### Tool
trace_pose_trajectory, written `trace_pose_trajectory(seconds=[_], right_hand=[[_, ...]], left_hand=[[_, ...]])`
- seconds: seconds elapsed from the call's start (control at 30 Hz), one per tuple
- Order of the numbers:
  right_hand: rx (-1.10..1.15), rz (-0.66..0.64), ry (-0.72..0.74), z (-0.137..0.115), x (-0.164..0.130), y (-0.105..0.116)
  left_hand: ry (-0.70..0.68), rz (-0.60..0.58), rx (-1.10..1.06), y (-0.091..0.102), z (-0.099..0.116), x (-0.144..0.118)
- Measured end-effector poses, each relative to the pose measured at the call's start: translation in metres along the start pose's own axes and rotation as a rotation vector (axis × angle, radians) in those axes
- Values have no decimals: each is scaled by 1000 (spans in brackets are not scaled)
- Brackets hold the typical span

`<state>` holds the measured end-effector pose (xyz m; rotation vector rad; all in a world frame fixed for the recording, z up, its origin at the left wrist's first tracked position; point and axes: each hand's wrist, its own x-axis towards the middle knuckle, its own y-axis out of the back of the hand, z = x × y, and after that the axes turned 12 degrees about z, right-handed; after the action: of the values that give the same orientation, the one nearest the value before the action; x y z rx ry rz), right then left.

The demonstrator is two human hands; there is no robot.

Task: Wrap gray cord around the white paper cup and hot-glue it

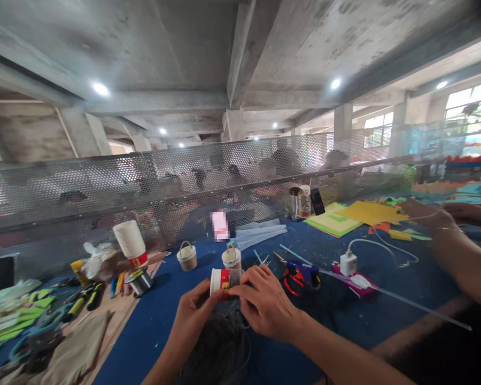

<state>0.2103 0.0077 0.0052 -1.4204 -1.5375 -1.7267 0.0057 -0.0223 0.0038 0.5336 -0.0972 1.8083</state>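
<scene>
My left hand (pixel 193 310) grips a white paper cup (pixel 216 282) with a red band, tipped on its side above the table. My right hand (pixel 270 305) closes over the cup's other end, its fingertips against grey strands (pixel 235 277) around the wall; whether it pinches a strand is hidden. Below both hands lies a dark, loose tangle of thread (pixel 220 347). Just beyond them stand two small white-rimmed buckets with looped handles, a left bucket (pixel 187 259) and a right bucket (pixel 231 256).
Right of my hands lie a blue glue gun (pixel 304 274), clear glue sticks (pixel 420 309) and a white charger (pixel 348 263). A paper cup stack (pixel 129 240) and wire spool (pixel 141 283) stand left. Behind is a perforated metal screen (pixel 144 184). Another person's arm (pixel 460 262) reaches in right.
</scene>
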Motion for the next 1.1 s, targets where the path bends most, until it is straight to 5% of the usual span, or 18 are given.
trace_pose_trajectory(seconds=[1.1], right_hand=[[-49, 23, -24, 0, 0, 0]], left_hand=[[55, -33, -91, 0, -9, 2]])
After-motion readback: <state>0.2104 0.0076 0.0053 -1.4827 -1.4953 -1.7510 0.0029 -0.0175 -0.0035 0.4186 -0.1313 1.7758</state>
